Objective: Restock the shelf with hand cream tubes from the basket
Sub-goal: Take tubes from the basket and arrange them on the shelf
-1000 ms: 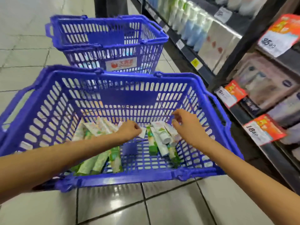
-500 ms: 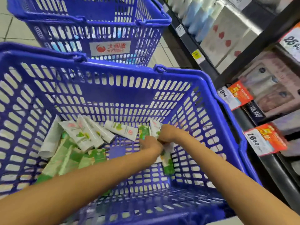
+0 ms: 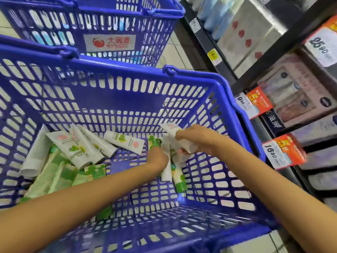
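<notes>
A second ago both our hands hovered above the right-hand cluster of tubes; half a second ago they had dropped onto it. Now our right hand [image 3: 197, 141] has come up with one hand cream tube [image 3: 170, 131], fingers wrapped round its middle, raised a little above the floor of the near basket [image 3: 228, 83] on its right side. So the first pick looks made, and what is left for this tube is carrying it to the shelf [image 3: 255, 70] on the right. The held tube's long axis runs from far left to near right, slightly tilted. Its broad flat end points far left, towards the basket's far wall, and the other end pokes out below our palm. Our left hand [image 3: 158, 158] sits low among the cluster [image 3: 177, 177], knuckles up and fingers curled out of sight, so we cannot tell whether it grips a tube or only rests there. The lying tubes mostly run near to far. A larger heap of tubes [image 3: 76, 148] lies at the basket's left, slanting various ways.
</notes>
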A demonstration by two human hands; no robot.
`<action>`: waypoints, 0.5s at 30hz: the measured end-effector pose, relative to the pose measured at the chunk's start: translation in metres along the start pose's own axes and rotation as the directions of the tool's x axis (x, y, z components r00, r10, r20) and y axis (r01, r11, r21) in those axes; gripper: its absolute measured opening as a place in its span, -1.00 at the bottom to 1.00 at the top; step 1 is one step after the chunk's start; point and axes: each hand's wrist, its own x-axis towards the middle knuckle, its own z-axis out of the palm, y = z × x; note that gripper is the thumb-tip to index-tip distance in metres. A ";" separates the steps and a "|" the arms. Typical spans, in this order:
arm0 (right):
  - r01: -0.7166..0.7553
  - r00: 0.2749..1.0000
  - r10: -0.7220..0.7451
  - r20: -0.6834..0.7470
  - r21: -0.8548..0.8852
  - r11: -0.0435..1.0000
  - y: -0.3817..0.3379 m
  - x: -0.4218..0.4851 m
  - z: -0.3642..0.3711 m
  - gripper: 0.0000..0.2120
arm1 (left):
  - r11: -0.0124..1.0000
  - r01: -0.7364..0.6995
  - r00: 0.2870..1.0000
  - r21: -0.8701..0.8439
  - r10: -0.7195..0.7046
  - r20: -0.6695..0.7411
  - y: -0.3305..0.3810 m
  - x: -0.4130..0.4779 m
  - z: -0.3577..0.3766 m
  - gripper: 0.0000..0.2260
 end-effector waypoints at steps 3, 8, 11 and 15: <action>0.070 0.995 -0.088 0.055 0.268 0.961 0.015 -0.030 -0.019 -0.87 | 0.976 0.008 0.999 0.219 0.001 -0.038 0.018 0.009 0.023 -0.71; 0.153 0.978 -0.205 0.026 0.578 0.802 0.036 -0.071 -0.027 -0.71 | 0.964 0.175 0.975 0.199 -0.142 -0.169 0.032 0.009 0.042 -0.57; 0.244 0.955 -0.296 -0.011 0.597 0.764 0.047 -0.089 -0.027 -0.74 | 0.998 0.050 0.996 0.033 -0.048 -0.072 0.015 0.006 0.042 -0.57; 0.309 0.928 -0.361 -0.090 0.729 0.611 0.056 -0.116 -0.030 -0.74 | 0.957 0.054 0.978 -0.286 0.007 0.209 -0.023 -0.011 0.038 -0.74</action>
